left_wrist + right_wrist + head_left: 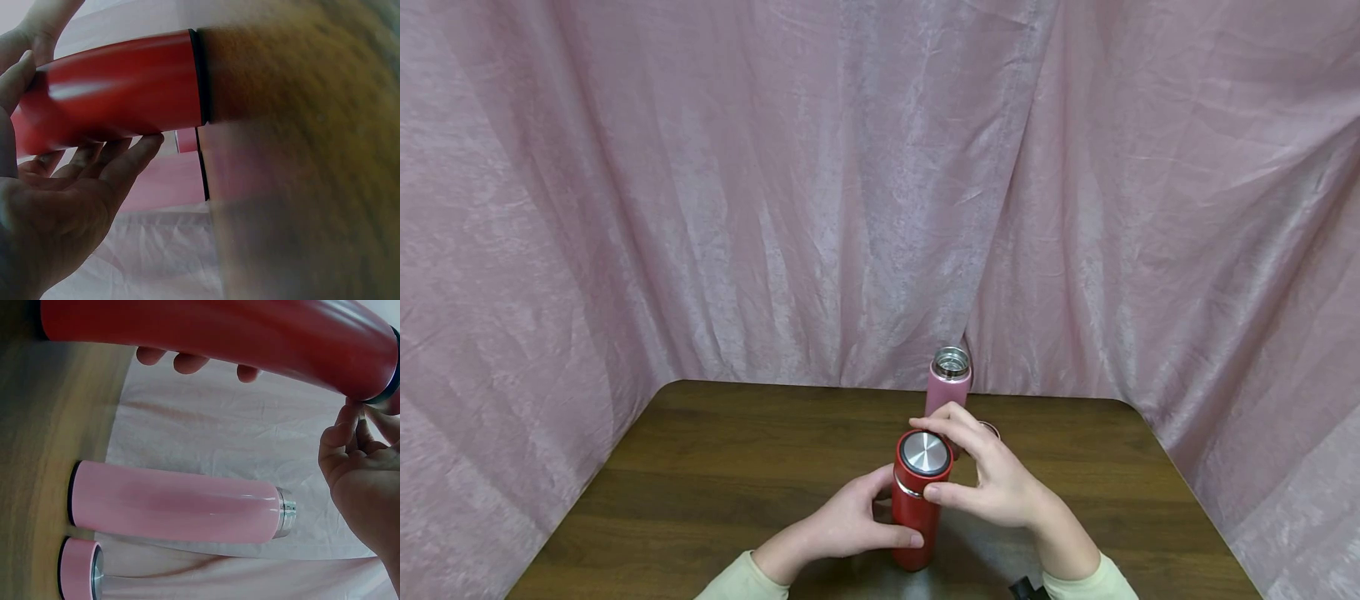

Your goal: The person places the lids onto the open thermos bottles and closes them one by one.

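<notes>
Your left hand [848, 523] grips the red bottle [925, 518] (thumb on the near side). Your right hand [1003, 482] arches over its lid [925, 454], held between thumb and fingers.

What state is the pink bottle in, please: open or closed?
Open: the pink bottle shows its bare metal mouth, and a pink lid stands apart.

A curtained-off workspace was shown: a dark wood-grain desk [722, 462] with rounded far corners was enclosed at the back and both sides by shiny pink drapes [760, 192], hung in folds. What kind of building lay beyond could not be told.
</notes>
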The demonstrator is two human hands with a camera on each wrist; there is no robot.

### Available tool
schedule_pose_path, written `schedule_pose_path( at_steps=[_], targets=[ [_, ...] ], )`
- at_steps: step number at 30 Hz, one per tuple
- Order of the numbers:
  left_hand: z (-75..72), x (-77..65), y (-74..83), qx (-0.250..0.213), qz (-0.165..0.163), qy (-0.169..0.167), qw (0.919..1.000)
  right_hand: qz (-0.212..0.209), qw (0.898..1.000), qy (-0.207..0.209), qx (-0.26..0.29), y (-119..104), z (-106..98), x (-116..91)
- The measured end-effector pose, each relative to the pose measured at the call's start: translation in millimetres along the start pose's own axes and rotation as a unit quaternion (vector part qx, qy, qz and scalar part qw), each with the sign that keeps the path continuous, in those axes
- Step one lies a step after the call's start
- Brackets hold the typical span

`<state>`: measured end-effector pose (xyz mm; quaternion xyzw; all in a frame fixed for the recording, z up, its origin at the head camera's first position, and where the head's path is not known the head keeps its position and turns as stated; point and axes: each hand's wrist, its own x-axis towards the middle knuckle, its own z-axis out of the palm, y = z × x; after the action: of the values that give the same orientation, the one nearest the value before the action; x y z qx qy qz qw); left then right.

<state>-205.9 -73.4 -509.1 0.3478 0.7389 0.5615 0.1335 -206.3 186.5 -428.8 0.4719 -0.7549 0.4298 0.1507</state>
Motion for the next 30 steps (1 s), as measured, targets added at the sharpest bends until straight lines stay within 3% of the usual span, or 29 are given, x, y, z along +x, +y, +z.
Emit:
schedule_pose_path(
  at_steps=[8,20,24,30],
  targets=[
    [-0.2,-0.5,1.0,0.005,0.000,0.002,1.0000,0.031,0.999,0.020,0.027,-1.0,0.2,1.1],
    [-1.1,-0.2,-1.0,0.003,-0.003,0.000,1.0000,0.068,0.997,0.029,-0.007,-4.4,-0.4,2.4],
    [-1.2,-0.6,-1.3,0.003,-0.004,0.001,1.0000,0.056,0.998,0.011,0.008,-1.3,-1.9,1.5],
    [-0.7,-1.0,-1.1,0.001,-0.003,0.000,1.0000,-0.001,0.998,-0.016,0.061,6.3,-2.0,-0.5]
  ],
)
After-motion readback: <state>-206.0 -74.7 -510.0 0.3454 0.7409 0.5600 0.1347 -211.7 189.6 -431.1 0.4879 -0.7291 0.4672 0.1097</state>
